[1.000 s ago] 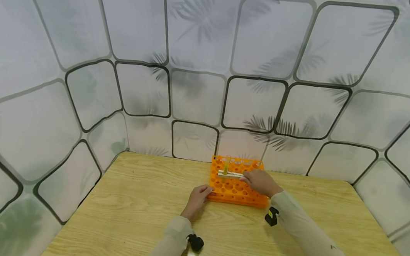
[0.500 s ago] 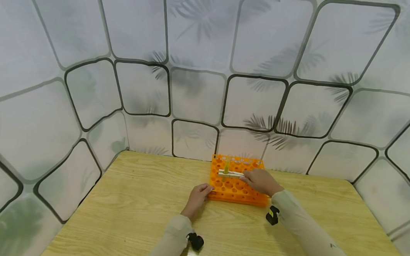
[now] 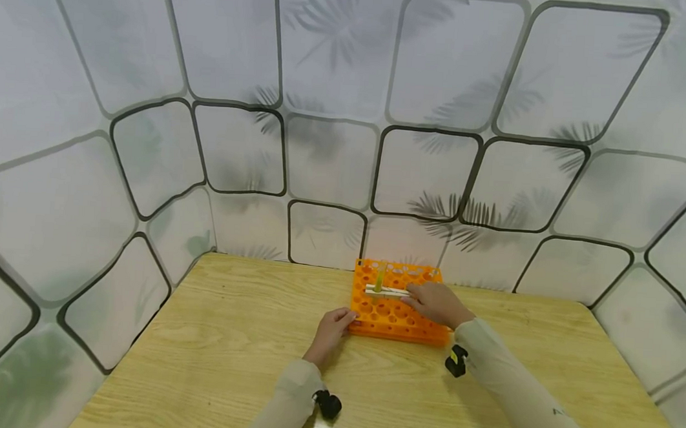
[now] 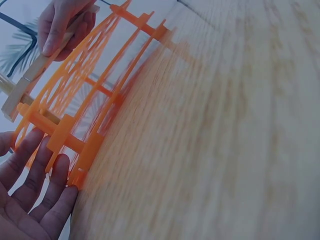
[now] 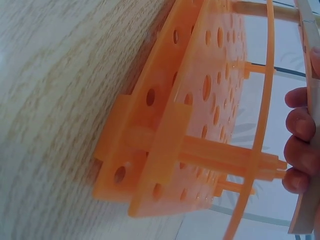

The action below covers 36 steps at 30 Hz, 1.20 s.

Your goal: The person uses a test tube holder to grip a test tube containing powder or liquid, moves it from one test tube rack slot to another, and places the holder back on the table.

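An orange rack [image 3: 398, 330] with rows of round holes stands on the table. The right hand [image 3: 436, 304] grips a pale wooden clamp [image 3: 387, 292] above the rack's top; the clamp's far end is around a tube of yellow liquid [image 3: 380, 277]. In the left wrist view the tube's lower part passes down through the rack's top layer. The left hand [image 3: 331, 333] holds the rack's near left corner, and in the left wrist view the fingertips [image 4: 37, 135] rest along its side. In the right wrist view the fingers [image 5: 300, 120] are curled round the clamp [image 5: 312, 100].
The wooden table [image 3: 243, 338] carries the rack near its back edge. Behind and to the sides hangs a pale curtain [image 3: 334, 162] with dark outlined shapes and leaf prints. A small black camera is strapped to each wrist.
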Tool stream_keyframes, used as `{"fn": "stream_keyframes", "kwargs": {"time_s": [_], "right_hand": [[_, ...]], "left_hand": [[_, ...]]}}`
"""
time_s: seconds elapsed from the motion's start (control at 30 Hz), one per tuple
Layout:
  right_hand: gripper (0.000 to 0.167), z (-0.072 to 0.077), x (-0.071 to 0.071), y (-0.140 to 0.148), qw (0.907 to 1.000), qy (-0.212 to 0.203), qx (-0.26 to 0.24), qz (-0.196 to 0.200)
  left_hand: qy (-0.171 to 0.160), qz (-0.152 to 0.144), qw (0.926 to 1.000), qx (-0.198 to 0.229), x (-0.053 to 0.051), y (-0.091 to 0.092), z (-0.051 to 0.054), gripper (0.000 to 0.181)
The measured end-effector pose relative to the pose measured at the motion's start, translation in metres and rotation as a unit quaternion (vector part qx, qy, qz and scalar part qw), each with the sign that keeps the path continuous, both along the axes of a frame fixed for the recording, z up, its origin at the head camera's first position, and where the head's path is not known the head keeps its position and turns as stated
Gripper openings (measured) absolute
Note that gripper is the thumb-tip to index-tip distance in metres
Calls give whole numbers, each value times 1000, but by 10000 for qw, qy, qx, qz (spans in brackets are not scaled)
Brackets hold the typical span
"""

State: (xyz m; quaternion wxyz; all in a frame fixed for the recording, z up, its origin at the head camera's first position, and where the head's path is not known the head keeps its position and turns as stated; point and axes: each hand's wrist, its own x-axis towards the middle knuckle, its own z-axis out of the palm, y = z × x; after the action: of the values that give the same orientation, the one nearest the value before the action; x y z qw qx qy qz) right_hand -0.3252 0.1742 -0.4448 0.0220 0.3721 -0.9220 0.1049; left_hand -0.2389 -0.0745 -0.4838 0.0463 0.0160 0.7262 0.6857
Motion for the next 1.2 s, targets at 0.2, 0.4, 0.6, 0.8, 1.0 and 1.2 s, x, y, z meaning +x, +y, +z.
{"fn": "stream_keyframes", "kwargs": {"time_s": [0.2,0.4,0.6,0.8,1.0,1.2], "right_hand": [[23,3,0,-1,10000,-6,-60,41],[20,1,-1,-1,9999,110,20,56],[18,3,-1,0,9999,73,-58,130],[17,3,0,-1,9998,113,-53,123],[17,3,-1,-2,9997,198,-42,151],[17,3,-3,-1,9996,181,-132,183]], "left_hand": [[26,-16,10000,46,0,0,0,31],[2,-6,9999,138,0,0,0,30],[0,-6,9999,147,-1,0,1,30],[-5,2,9999,154,-1,0,2,30],[11,-2,9999,134,0,0,1,30],[57,-44,9999,145,-1,0,0,30]]}}
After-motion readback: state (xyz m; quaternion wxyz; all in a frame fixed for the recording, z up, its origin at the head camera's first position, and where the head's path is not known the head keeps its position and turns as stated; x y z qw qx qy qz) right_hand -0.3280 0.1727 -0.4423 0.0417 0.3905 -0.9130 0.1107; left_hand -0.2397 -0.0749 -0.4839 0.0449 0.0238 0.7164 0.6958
